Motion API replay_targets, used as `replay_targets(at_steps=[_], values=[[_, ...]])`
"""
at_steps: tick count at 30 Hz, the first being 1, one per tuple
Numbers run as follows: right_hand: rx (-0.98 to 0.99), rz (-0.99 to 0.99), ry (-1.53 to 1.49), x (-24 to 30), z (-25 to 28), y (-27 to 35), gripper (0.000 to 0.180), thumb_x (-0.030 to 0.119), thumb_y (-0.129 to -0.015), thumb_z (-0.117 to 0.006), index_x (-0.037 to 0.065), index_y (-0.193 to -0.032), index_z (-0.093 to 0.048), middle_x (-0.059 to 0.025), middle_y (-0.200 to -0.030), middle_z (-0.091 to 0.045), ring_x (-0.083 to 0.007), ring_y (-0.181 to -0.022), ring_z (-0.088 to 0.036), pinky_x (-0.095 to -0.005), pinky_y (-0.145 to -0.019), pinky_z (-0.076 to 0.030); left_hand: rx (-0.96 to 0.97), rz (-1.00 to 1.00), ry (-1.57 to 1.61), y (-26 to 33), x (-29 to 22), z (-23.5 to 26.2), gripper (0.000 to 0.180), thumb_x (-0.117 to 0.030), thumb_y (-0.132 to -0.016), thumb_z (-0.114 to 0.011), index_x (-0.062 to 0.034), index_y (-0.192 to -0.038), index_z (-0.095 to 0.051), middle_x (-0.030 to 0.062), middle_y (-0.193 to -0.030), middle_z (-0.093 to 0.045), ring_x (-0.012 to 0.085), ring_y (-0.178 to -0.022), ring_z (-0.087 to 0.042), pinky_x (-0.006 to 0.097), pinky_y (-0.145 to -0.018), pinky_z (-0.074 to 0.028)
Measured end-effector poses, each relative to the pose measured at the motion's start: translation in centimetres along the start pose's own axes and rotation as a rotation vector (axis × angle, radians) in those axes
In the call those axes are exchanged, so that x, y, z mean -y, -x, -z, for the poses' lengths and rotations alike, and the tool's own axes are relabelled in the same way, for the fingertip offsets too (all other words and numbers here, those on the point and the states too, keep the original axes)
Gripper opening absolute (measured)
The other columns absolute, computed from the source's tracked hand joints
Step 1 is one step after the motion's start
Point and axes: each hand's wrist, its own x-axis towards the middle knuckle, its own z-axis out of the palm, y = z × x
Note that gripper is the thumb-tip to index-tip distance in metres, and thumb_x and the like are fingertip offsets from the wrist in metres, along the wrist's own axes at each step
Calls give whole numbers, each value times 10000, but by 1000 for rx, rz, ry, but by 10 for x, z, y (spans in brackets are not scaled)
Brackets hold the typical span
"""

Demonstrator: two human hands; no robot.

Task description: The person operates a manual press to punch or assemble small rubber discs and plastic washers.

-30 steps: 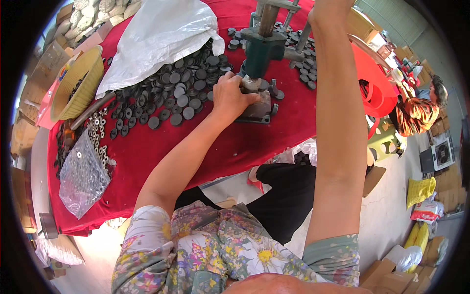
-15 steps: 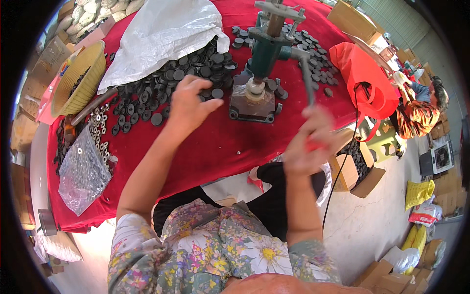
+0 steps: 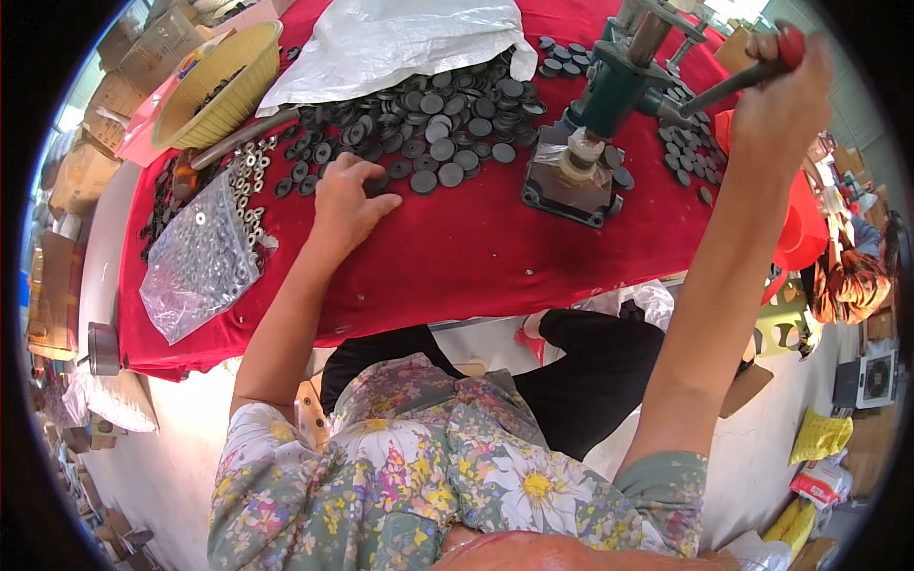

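Observation:
My left hand (image 3: 349, 205) rests on the red tablecloth (image 3: 476, 257), its fingertips on the near edge of a heap of dark round discs (image 3: 428, 124). Whether it holds a disc is hidden. My right hand (image 3: 785, 90) is raised at the upper right, shut on the red-knobbed lever (image 3: 738, 76) of a green hand press (image 3: 614, 90). The press stands on a grey base (image 3: 566, 186) with a pale round piece under its ram.
A clear bag of small metal washers (image 3: 200, 262) lies at the left with loose washers beside it. A yellow basket (image 3: 214, 81) and a white plastic sack (image 3: 400, 38) sit behind the discs. A red stool (image 3: 795, 228) and cardboard boxes stand around the table.
My right hand has swung the press lever from low in front of me up to the upper right. My left hand left the press base and moved left to the disc heap.

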Motion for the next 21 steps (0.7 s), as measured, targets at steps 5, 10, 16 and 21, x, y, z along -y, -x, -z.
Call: replay_targets(at_steps=[5, 10, 16, 21], values=[[-177, -354, -710, -8, -31, -31, 361, 422, -961, -570, 99, -800, -558, 30, -636, -421, -76, -556, -422, -235, -501, -337, -51, -94, -68, -9, -28, -14, 409, -250, -625, -853, -51, -953, -712, 94, -1021, -603, 298, -1006, -566, 427, -838, -445], [-235, -510, -562, -26, -44, -47, 354, 400, -975, -542, 100, -788, -555, 36, -629, -425, -79, -541, -404, -245, -499, -327, -16, -118, -146, -13, -32, -29, 382, -269, -624, -847, -70, -920, -712, 59, -1034, -597, 275, -1056, -539, 468, -866, -400], [-203, -461, -666, -38, -43, -48, 317, 360, -977, -532, 137, -752, -526, 47, -604, -404, -78, -513, -379, -254, -482, -306, -65, -260, 119, -43, -83, -48, 338, -266, -620, -843, -67, -861, -713, 51, -1002, -582, 269, -1021, -533, 429, -869, -386], [-205, -511, -618, -28, -48, -45, 329, 357, -977, -532, 140, -730, -526, 51, -588, -410, -74, -496, -382, -253, -465, -299, -69, -232, 177, -72, -124, -104, 366, -276, -629, -846, -59, -895, -718, 58, -1001, -597, 274, -1007, -552, 428, -837, -406]])
